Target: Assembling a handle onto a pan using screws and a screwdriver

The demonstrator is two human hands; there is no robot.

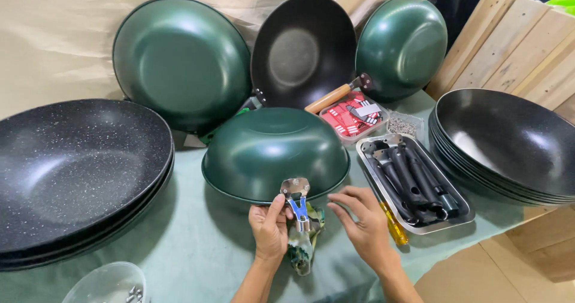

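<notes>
At the near edge of the table [179, 243], which is draped in a pale green cloth, the left hand [269, 228] grasps a pan handle [301, 234] whose metal bracket and blue neck point up at the rim of an upturned green wok [272, 150]; the thumb presses the handle's left side by the bracket, the fingers curl behind it, and the green marbled grip runs down toward the table's front edge. The bracket's round plate lies against the wok's near rim. The right hand [362, 222] sits just beside the handle on its right, loosely open and holding nothing, with the fingers bent and the fingertips [333, 205] close to the blue neck; whether they touch it cannot be told. A yellow-handled screwdriver [395, 225] lies just right of that hand, along the near side of a steel tray [464, 210] filled with black handles. Behind the tray is a clear box of red packets [353, 117]. Stacks of black speckled pans fill the left edge [72, 171] and the right edge [509, 141], and three more pans lean upright along the back edge. A clear bowl [108, 282] with screws is at the near left corner.
</notes>
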